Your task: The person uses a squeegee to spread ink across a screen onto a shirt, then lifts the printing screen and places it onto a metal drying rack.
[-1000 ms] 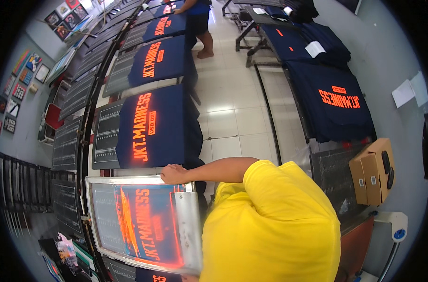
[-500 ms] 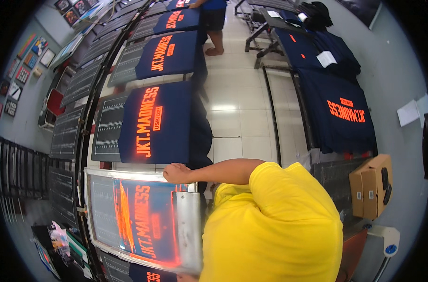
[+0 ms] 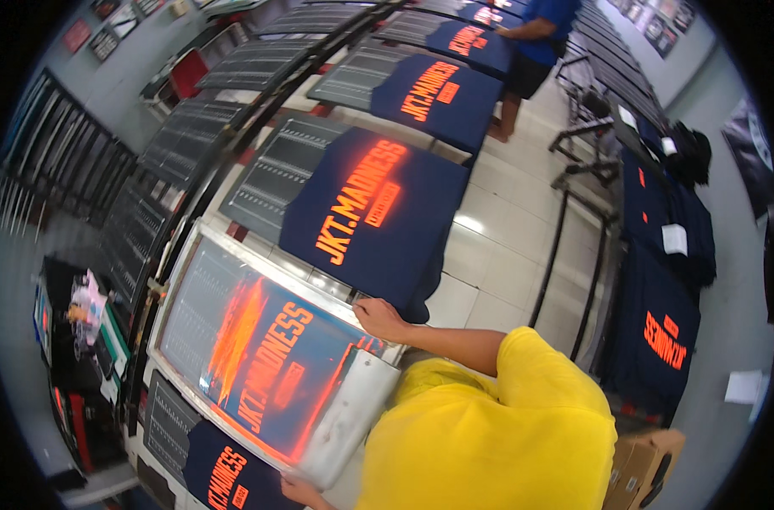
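View swung, screen (image 3: 264, 348) aslant, right hand (image 3: 378, 320) clenched on rim (image 3: 268, 264); left hand (image 3: 302, 491): hold unclear

Right hand (image 3: 380, 320) closed on upper edge of framed mesh screen (image 3: 272, 348), near its corner. Left hand (image 3: 305, 492), partly cut by view's bottom, at lower corner of same screen; its grip not clear. Orange ink (image 3: 237, 331) smeared across mesh. Beyond, navy cloth (image 3: 383, 208) with orange print lies on dark board (image 3: 283, 161).

Orange lettering (image 3: 361, 202) on shirts (image 3: 425, 183) and screen (image 3: 196, 297)
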### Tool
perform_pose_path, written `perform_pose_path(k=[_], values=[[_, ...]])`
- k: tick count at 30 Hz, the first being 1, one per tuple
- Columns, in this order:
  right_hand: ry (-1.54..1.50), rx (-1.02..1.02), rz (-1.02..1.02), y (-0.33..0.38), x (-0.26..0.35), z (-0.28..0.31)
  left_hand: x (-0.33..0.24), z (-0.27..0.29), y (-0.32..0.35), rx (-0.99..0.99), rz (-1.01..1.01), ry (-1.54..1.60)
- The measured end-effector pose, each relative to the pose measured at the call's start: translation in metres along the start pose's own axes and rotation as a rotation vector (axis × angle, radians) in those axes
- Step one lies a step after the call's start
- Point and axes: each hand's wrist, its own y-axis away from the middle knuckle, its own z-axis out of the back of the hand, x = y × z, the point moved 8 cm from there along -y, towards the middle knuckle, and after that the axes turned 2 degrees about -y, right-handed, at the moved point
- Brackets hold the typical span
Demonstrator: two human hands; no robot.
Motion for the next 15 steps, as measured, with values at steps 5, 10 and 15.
perform_pose_path(k=[5, 10, 15], values=[[-0.034, 0.035, 0.008, 0.000, 0.002, 0.002, -0.016, 0.006, 0.009, -0.096, -0.005, -0.001], [-0.077, 0.005, 0.035, 0.000, 0.004, 0.006, -0.027, 0.003, 0.016, -0.111, 0.067, 0.031], [-0.068, -0.042, 0.119, -0.002, 0.000, 0.007, -0.035, 0.004, 0.016, -0.083, 0.032, 0.062]])
